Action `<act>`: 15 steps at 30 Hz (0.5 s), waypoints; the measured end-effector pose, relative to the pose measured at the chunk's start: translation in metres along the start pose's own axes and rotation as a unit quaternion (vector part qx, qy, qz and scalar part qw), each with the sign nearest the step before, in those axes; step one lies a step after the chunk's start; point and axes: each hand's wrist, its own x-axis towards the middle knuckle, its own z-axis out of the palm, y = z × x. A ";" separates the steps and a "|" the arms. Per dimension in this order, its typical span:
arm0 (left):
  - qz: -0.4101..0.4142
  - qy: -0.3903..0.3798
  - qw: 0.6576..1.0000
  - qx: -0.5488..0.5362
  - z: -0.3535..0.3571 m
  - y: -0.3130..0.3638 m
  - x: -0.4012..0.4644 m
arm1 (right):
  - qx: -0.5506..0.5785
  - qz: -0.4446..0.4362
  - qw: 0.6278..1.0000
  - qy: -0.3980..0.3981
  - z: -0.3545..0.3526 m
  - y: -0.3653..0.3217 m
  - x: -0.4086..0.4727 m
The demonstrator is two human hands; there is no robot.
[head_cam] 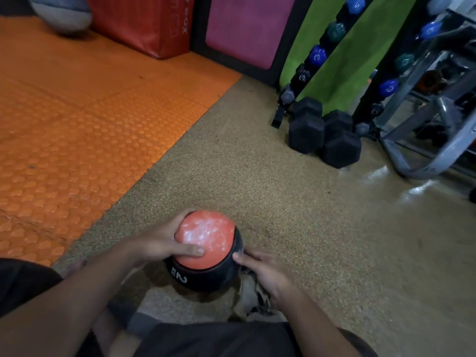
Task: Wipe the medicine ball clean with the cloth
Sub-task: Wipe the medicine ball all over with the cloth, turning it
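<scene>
Your ball (207,249) sits on the speckled floor (283,202) just in front of your knees, orange panel up and dusted with white residue, the black band with its "2" facing you. Your left hand (159,240) cups the left side, thumb laid flat across the orange panel, fingers curled round the far edge. Your right hand (268,273) rests its straight fingertips against the black band on the right; under that hand lies the crumpled cloth (251,295), and you cannot tell whether it is pinched or merely lying beneath.

Judge the ball dense and stiff: it will likely stay put but roll if pushed off-centre. The rubber looks grippy, though the white film may be slick. Keep the left grip wide on the side as a brace, gather the soft cloth into your right palm, and wipe the top panel against that brace.
</scene>
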 end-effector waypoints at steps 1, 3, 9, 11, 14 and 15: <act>-0.018 -0.009 1.000 -0.004 -0.003 -0.003 -0.002 | -0.009 0.008 1.000 -0.005 0.000 0.001 0.000; -0.036 -0.045 0.998 0.002 -0.011 -0.002 -0.001 | -0.033 0.017 0.999 -0.009 -0.005 0.003 0.003; -0.045 -0.065 0.992 0.098 -0.021 0.010 0.002 | -0.096 -0.118 0.973 0.174 -0.007 -0.006 0.001; -0.021 -0.051 0.987 0.150 -0.021 0.017 0.002 | -0.086 -0.185 0.958 0.201 -0.003 -0.013 -0.006; 0.007 -0.044 0.982 0.186 -0.011 0.031 0.004 | -0.210 -0.279 0.923 0.164 0.022 -0.011 -0.018; 0.013 -0.030 0.983 0.179 -0.003 0.036 0.006 | -0.269 -0.313 0.897 0.161 0.031 -0.005 -0.019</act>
